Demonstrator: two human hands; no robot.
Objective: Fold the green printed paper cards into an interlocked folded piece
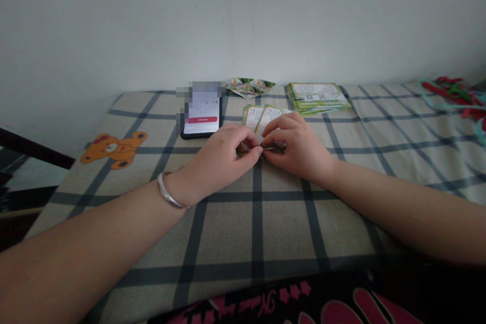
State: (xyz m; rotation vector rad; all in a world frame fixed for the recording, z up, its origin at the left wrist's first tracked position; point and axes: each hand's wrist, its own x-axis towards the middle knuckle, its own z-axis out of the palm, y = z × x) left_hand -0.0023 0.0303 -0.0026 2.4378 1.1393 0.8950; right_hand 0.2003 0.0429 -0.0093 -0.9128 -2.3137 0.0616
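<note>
Two pinches, fingers nearly closed: our left hand (pixel 224 154) and right hand (pixel 304 149) on a small, glossy, crinkled packet (pixel 280 147) just before green-edged white cards (pixel 252 115), best gripped lightly, evenly, close together.

Black-cased smartphone (pixel 202 116), screen lit, lies near plain pale wall (pixel 243 20). Flat orange teddy-bear figure (pixel 116 150) on beige cloth with dark blue checks (pixel 228 233), left side. Tangled red, green, pale-blue strips (pixel 453 95) far right. Black fabric with pink stars (pixel 317 291), bottom edge.
</note>
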